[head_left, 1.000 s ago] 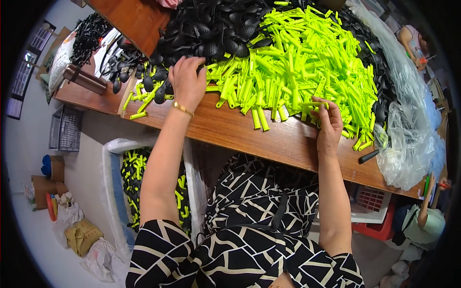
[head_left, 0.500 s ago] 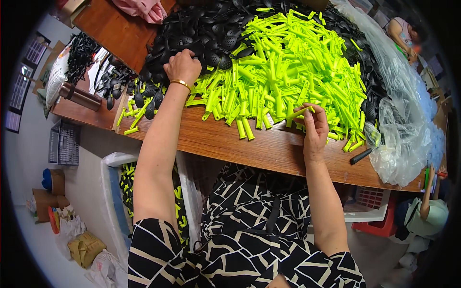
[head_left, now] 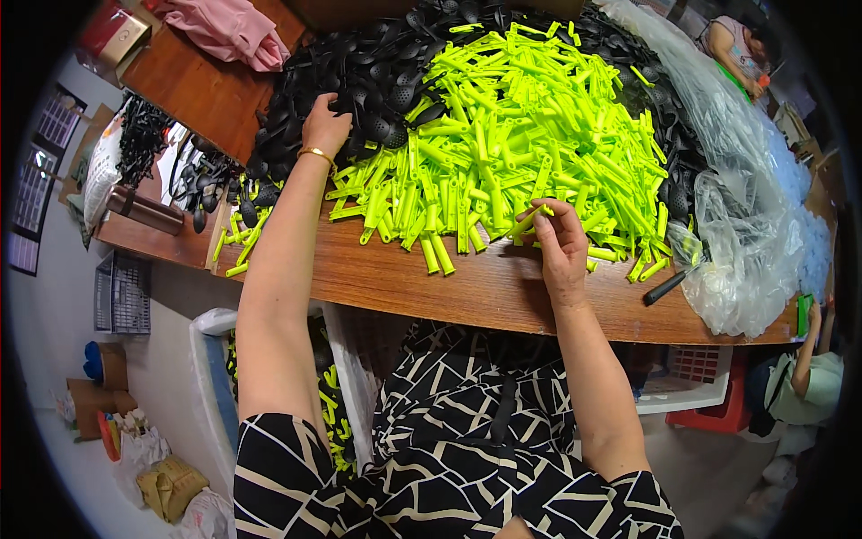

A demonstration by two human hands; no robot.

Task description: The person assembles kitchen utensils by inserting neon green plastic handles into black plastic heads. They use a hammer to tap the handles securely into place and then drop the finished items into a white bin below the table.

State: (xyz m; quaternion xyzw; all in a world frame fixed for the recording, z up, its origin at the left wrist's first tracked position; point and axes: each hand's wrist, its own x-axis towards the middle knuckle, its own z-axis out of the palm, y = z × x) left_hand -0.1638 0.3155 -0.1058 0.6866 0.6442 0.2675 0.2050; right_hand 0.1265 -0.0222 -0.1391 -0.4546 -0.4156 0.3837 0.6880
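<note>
I see the right hand (head_left: 558,247) near the front edge of the wooden surface (head_left: 467,292), fingers pinched closed on one yellow-green handle (head_left: 530,218) lifted off the near side of the handle pile (head_left: 521,135); the left hand (head_left: 323,121) reaches to the far left part, fingers curled down into the black spoon-head heap (head_left: 359,72), though I cannot tell whether it grips one. I judge the work far from finished: hundreds of loose handles and heads remain, too many to count, while a white bin (head_left: 211,359) below the front edge holds some yellow-green pieces.
</note>
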